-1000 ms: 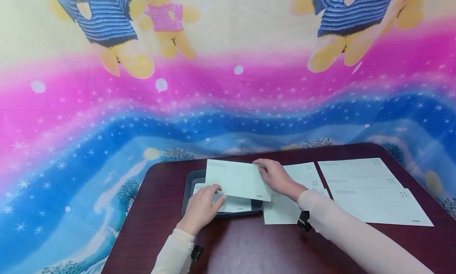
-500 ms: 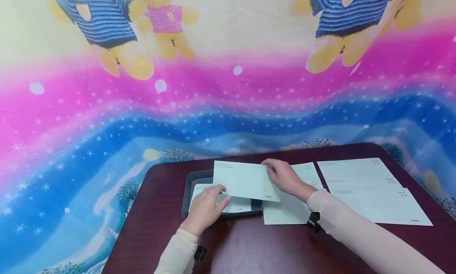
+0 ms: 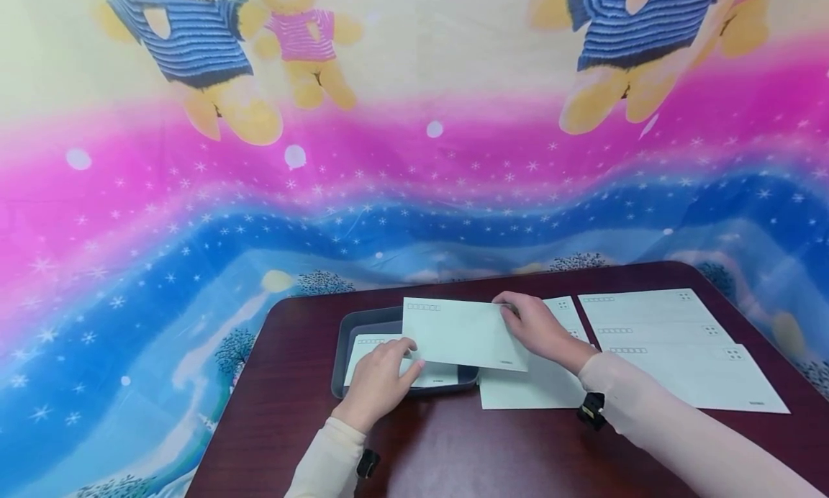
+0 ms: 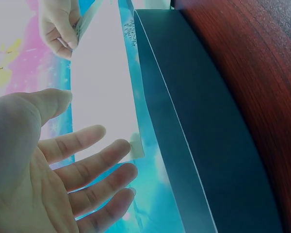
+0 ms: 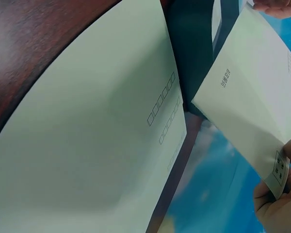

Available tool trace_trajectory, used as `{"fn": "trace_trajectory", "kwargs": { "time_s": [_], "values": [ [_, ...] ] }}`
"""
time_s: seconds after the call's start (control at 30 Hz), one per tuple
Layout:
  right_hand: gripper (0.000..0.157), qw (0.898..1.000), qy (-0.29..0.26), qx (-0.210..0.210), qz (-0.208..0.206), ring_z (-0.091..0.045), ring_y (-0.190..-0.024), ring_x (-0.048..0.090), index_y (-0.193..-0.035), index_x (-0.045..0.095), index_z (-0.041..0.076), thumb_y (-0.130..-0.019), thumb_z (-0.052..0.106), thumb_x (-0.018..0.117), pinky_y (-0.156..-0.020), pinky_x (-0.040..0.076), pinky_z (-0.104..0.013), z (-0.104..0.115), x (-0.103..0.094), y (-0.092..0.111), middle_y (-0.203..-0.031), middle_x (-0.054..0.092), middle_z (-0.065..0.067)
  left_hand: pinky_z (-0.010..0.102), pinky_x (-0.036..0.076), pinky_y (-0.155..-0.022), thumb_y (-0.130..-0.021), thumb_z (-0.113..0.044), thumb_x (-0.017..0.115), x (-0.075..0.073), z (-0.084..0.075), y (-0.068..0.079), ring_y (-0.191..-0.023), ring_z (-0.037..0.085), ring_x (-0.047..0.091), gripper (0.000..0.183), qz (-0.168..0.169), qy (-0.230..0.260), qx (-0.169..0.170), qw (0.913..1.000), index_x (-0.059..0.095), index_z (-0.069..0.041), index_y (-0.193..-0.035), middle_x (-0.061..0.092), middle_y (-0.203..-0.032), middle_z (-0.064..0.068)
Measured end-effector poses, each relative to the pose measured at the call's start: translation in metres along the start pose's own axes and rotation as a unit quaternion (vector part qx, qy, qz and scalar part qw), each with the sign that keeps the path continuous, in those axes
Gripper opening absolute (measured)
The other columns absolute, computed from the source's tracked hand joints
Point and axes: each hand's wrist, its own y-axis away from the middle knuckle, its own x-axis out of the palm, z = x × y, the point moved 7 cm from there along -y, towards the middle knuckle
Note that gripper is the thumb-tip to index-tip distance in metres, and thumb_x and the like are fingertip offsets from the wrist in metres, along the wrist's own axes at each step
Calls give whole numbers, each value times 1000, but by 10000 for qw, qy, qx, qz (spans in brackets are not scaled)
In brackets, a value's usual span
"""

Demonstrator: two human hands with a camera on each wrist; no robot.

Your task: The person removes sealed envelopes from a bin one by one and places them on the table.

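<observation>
A pale envelope (image 3: 463,332) is held up over the right part of a dark tray (image 3: 342,372), tilted toward me. My right hand (image 3: 540,329) pinches it at the upper right corner, thumb in front, as the right wrist view shows at the stamp-box corner (image 5: 280,167). Near the envelope's lower left corner is my left hand (image 3: 376,383), its fingers spread and relaxed. In the left wrist view those fingers (image 4: 94,158) overlap the envelope's end without curling round it. Another envelope (image 3: 363,350) lies in the tray, partly hidden by the left hand and the raised envelope.
Right of the tray, overlapping envelopes (image 3: 531,394) lie on the dark red table (image 3: 440,447), partly covered by the right hand. A further overlapping group (image 3: 686,376) lies at the table's right side. A printed cloth (image 3: 414,167) hangs behind the table.
My right hand has moved right with the envelope, drawing it partly off the tray's area and over the middle envelopes. The left hand has shifted slightly right, still relaxed.
</observation>
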Motion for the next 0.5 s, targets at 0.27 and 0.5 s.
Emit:
{"fn": "trace_trajectory", "kwargs": {
  "time_s": [0.27, 0.5],
  "values": [
    [25, 9999, 33, 117, 50, -33, -113, 67, -125, 66, 8, -105, 11, 51, -90, 55, -50, -10, -7, 8, -125, 69, -16, 35, 54, -69, -96, -33, 69, 0, -4, 1, -87, 18, 68, 25, 23, -40, 74, 10000, 69, -15, -112, 74, -103, 4],
    [26, 9997, 121, 162, 116, -37, -117, 65, -127, 65, 6, -105, 11, 50, -93, 53, -54, -18, -14, 16, -128, 68, -18, 35, 55, -71, -97, -34, 68, 1, -5, 1, -90, 19, 68, 26, 31, -62, 93, 9999, 69, -15, -114, 74, -108, 5]
  ]
}}
